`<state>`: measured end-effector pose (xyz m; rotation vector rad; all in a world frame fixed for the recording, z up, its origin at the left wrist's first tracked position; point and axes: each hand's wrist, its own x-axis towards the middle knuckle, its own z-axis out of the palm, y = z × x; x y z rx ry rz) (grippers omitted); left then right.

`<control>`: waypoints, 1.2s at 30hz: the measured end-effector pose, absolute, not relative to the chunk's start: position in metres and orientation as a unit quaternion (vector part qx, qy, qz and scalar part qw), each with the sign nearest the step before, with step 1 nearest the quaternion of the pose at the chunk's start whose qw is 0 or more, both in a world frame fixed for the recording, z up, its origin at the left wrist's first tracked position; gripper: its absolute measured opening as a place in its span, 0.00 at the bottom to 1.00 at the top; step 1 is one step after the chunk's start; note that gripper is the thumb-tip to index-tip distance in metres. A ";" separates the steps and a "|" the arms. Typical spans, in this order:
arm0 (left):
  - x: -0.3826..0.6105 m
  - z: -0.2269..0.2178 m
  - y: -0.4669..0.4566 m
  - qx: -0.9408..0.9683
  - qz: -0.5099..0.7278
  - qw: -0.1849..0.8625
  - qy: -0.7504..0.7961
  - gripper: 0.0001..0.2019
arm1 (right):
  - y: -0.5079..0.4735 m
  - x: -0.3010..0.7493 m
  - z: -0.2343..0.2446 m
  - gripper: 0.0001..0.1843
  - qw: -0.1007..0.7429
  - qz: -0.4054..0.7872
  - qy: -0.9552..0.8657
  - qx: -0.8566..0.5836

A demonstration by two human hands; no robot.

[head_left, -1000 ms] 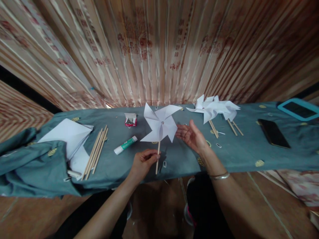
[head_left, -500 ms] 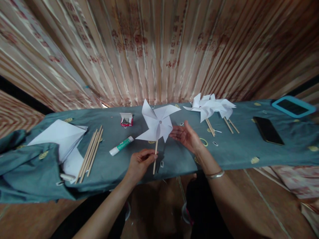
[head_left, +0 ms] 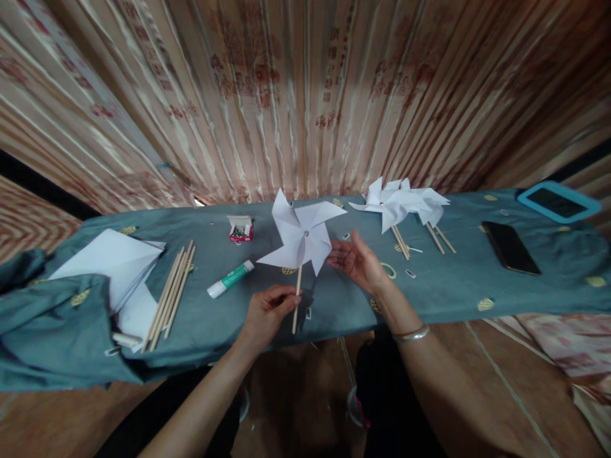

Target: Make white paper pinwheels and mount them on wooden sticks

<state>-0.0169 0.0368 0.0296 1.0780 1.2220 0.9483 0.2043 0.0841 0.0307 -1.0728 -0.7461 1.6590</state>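
My left hand (head_left: 268,312) pinches the wooden stick of a white paper pinwheel (head_left: 300,236) and holds it upright over the table's front edge. My right hand (head_left: 356,259) is open, palm up, fingers spread, right beside the pinwheel's right blade; I cannot tell if the fingertips touch it. A silver bangle sits on my right wrist.
The table wears a teal cloth (head_left: 443,292). On it lie white paper sheets (head_left: 107,261), several wooden sticks (head_left: 172,294), a glue stick (head_left: 230,278), a small box of pins (head_left: 240,229), finished pinwheels (head_left: 401,202), a black phone (head_left: 510,247) and a blue-cased tablet (head_left: 558,201). A striped curtain hangs behind.
The view has tilted slightly, so everything sits a little higher and further left in the picture. My hands keep nearly the same pose around the pinwheel.
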 end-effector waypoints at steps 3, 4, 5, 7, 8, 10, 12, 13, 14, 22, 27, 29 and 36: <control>-0.016 0.030 0.036 0.462 0.406 0.590 0.524 0.09 | 0.084 0.204 0.030 0.30 0.496 0.685 -0.303 -0.439; -0.016 0.030 0.036 0.461 0.407 0.591 0.522 0.09 | 0.084 0.204 0.030 0.30 0.497 0.686 -0.301 -0.438; -0.016 0.030 0.036 0.459 0.407 0.593 0.521 0.09 | 0.084 0.204 0.030 0.30 0.498 0.687 -0.300 -0.437; -0.016 0.029 0.036 0.455 0.408 0.596 0.521 0.09 | 0.084 0.204 0.030 0.31 0.496 0.689 -0.300 -0.435; -0.016 0.029 0.036 0.455 0.408 0.596 0.521 0.09 | 0.083 0.204 0.030 0.31 0.496 0.690 -0.299 -0.433; -0.016 0.030 0.036 0.455 0.408 0.596 0.521 0.09 | 0.083 0.203 0.031 0.31 0.496 0.692 -0.298 -0.432; -0.016 0.030 0.036 0.454 0.409 0.599 0.518 0.09 | 0.082 0.203 0.031 0.31 0.496 0.693 -0.296 -0.431; -0.016 0.031 0.036 0.451 0.410 0.601 0.517 0.09 | 0.082 0.202 0.032 0.31 0.497 0.693 -0.295 -0.431; -0.016 0.031 0.036 0.449 0.411 0.604 0.515 0.09 | 0.082 0.202 0.032 0.31 0.498 0.694 -0.293 -0.430; -0.017 0.026 0.037 0.451 0.412 0.604 0.512 0.10 | 0.083 0.202 0.030 0.29 0.501 0.716 -0.282 -0.396; -0.018 0.025 0.037 0.466 0.413 0.601 0.501 0.09 | 0.083 0.202 0.029 0.28 0.504 0.723 -0.272 -0.388; -0.018 0.025 0.037 0.469 0.413 0.600 0.500 0.09 | 0.083 0.202 0.030 0.28 0.504 0.723 -0.270 -0.387; -0.018 0.023 0.036 0.469 0.415 0.602 0.495 0.09 | 0.082 0.201 0.031 0.28 0.508 0.726 -0.262 -0.382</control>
